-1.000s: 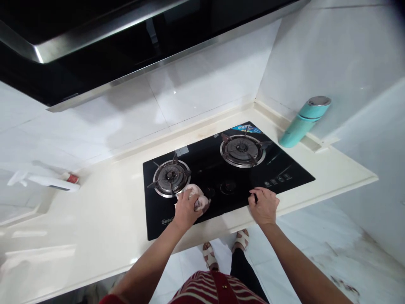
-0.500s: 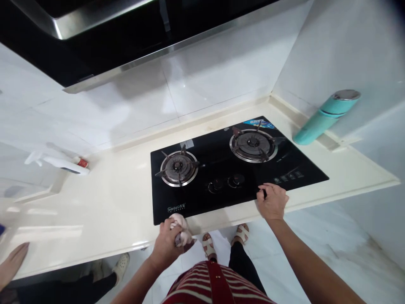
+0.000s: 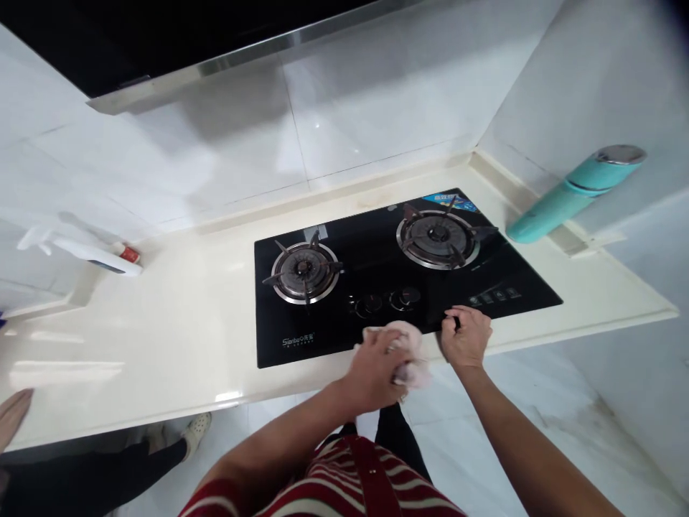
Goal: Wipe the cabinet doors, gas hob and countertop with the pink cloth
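Note:
Bunched in my left hand (image 3: 375, 370) is a pale pink cloth (image 3: 412, 352), at the front edge of the black glass gas stove (image 3: 371, 248), below its two knobs (image 3: 386, 301). My right hand (image 3: 467, 334) rests just to the right, on the stove's front edge, its fingers curled in; whether anything is inside them is hidden. Two round burners with pan supports sit on the glass, the left burner (image 3: 304, 271) and the right burner (image 3: 440, 238).
A cream countertop (image 3: 177, 323) surrounds the stove. A teal cylinder (image 3: 575, 194) stands at the right wall; a white spray bottle (image 3: 86, 251) and a small red-and-white item (image 3: 128, 253) are at the left. Another person's hand (image 3: 13, 416) rests at the left edge. A black range hood (image 3: 177, 36) hangs above.
My left hand has moved right with the cloth along the stove's front edge, from the lower left corner to near my right hand. The right hand stays in place. The view has shifted slightly.

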Demonstrator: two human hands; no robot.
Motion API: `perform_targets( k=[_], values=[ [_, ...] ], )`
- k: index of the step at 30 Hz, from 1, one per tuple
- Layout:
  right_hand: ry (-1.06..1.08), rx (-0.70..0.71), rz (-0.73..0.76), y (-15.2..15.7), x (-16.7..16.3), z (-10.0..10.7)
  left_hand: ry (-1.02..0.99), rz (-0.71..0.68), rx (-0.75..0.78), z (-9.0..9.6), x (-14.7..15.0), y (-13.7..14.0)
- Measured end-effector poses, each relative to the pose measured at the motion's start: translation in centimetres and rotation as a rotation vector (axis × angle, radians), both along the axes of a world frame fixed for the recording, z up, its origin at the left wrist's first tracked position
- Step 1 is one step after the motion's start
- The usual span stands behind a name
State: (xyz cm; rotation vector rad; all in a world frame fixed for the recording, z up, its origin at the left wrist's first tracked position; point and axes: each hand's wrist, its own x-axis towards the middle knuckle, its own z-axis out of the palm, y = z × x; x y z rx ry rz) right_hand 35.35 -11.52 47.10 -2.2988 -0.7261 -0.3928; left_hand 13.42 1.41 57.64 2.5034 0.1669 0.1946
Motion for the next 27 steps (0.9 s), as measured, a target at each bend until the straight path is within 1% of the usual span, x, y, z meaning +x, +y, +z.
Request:
perform_targets(
  k=[2, 3, 5, 6, 8, 11, 14, 17, 20, 22, 24, 27],
  values=[
    [-0.017, -0.007, 0.014, -0.2, 0.4, -0.3, 0.002, -0.103, 0.140, -2.5, 2.5, -2.3],
    [-0.024, -0.010, 0.018, -0.3, 0.5, -0.5, -0.008, -0.140, 0.199, -3.7, 3.1, -3.1],
    [-0.031, -0.008, 0.024, -0.5, 0.7, -0.7, -0.031, -0.170, 0.284, -5.3, 2.8, -3.8],
    [-0.030, -0.003, 0.027, -0.5, 0.8, -0.8, -0.038, -0.164, 0.309, -5.9, 2.0, -3.8],
    [-0.021, 0.013, 0.036, -0.7, 0.9, -1.0, -0.038, -0.113, 0.338, -6.6, -0.7, -3.0],
    [-0.022, 0.034, 0.053, -0.9, 1.0, -1.3, -0.041, 0.010, 0.382, -7.2, -6.9, -1.0],
    [-0.049, 0.031, 0.065, -1.1, 1.4, -1.8, -0.060, 0.185, 0.426, -7.1, -13.9, 1.1],
    [-0.082, 0.027, 0.100, -1.3, 2.1, -2.3, 0.009, 0.367, 0.447, -6.4, -20.1, 2.8],
    [-0.129, 0.035, 0.117, -1.3, 2.4, -2.6, 0.086, 0.532, 0.476, -5.3, -25.0, 4.1],
    [-0.134, 0.039, 0.098, -1.3, 2.4, -2.6, 0.086, 0.654, 0.448, -4.6, -27.7, 4.8],
    [-0.113, 0.024, 0.088, -1.3, 2.2, -2.4, 0.038, 0.812, 0.334, -3.8, -29.9, 5.3],
    [-0.090, -0.006, 0.106, -1.2, 1.9, -2.0, -0.121, 1.108, -0.033, -2.4, -31.5, 5.4]
  ],
)
